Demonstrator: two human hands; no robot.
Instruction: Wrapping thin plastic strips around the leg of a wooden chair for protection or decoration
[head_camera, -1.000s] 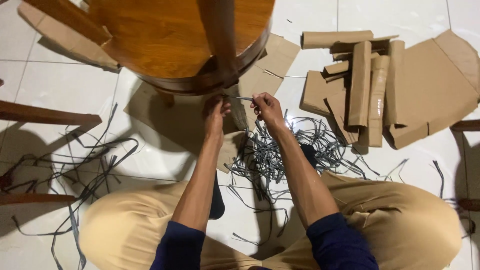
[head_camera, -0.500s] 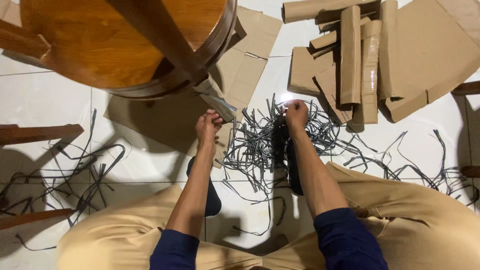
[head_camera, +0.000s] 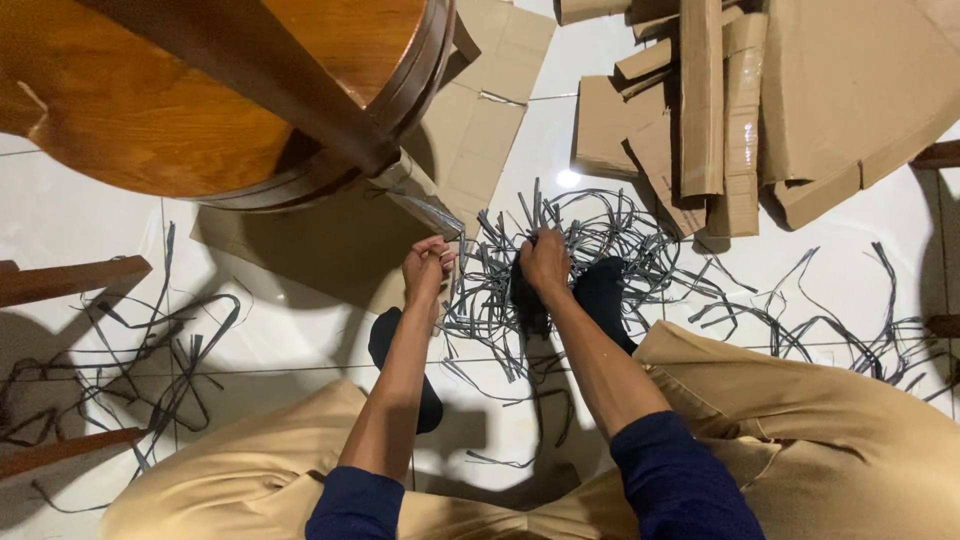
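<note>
- The left hand (head_camera: 428, 268) is clenched on the grey strip (head_camera: 440, 212) that runs up and away to the stool leg (head_camera: 385, 165).
- The right hand (head_camera: 546, 262) is closed on strands of the strip pile (head_camera: 590, 255), just right of the left hand.
- The strip's long axis slants from the left hand toward the leg; the left hand is the nearer one to the leg.
- Cardboard (head_camera: 740, 110) lies beyond the pile, well right of the leg.
- The fingertips are hidden, and where the strip ends at the leg is hard to make out.
</note>
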